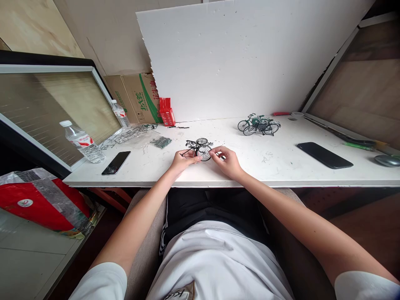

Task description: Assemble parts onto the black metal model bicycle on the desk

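Observation:
A small black model bicycle (190, 153) with a spoked wheel (204, 153) is held just above the white table near its front edge. My left hand (183, 161) is closed around the frame, its thumb by the wheel's lower left rim. The fingers of my right hand (227, 161) are pinched together at the wheel's right edge; whatever is between the fingertips is too small to make out. Another spoked wheel (202, 141) shows just behind the held one. Small black parts (190, 143) are near the handlebar end.
Finished-looking model bicycles (258, 124) stand at the back right. To the left are a phone (116, 163), water bottles (83, 142), a bag of small parts (162, 142) and loose part frames (134, 134). A red box (167, 112) stands behind; a black case (325, 155) lies right.

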Demonstrator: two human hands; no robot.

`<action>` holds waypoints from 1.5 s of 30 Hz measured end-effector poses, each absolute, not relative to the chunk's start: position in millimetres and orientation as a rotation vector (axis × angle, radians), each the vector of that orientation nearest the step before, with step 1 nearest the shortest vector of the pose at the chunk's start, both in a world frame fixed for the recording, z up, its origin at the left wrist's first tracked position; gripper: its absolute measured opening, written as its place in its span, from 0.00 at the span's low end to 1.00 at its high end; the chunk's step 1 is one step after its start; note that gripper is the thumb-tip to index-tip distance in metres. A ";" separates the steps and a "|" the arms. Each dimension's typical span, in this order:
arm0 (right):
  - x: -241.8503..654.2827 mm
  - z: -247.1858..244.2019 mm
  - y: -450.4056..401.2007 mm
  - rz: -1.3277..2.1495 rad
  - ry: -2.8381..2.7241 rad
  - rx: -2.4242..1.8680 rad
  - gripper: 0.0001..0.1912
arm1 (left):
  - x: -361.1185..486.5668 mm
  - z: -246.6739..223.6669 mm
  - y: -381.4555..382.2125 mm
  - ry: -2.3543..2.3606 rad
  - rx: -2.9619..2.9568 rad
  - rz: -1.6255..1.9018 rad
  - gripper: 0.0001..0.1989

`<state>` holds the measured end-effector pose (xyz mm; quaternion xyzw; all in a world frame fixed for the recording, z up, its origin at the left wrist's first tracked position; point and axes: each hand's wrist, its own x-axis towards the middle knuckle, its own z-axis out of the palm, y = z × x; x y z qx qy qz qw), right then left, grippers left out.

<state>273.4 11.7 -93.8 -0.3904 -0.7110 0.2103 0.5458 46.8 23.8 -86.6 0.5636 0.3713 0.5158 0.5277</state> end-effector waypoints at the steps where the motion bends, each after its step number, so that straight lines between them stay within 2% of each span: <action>1: 273.3 -93.4 11.3 0.490 -1.685 -0.915 0.16 | 47.0 -86.9 24.0 0.884 1.350 1.238 0.23; 12: 273.8 -90.3 4.9 0.369 -1.581 -0.930 0.16 | 52.4 -92.2 25.2 0.912 1.409 1.433 0.23; 19: 272.1 -94.1 5.3 0.513 -1.630 -0.903 0.19 | 59.8 -93.9 18.5 1.034 1.536 1.562 0.19; 30: 272.4 -92.9 6.8 0.593 -1.609 -0.933 0.23 | 72.9 -94.5 8.6 1.026 1.496 1.543 0.20; 45: 271.0 -90.8 4.3 0.593 -1.601 -0.947 0.22 | 73.0 -97.3 10.1 1.048 1.527 1.526 0.20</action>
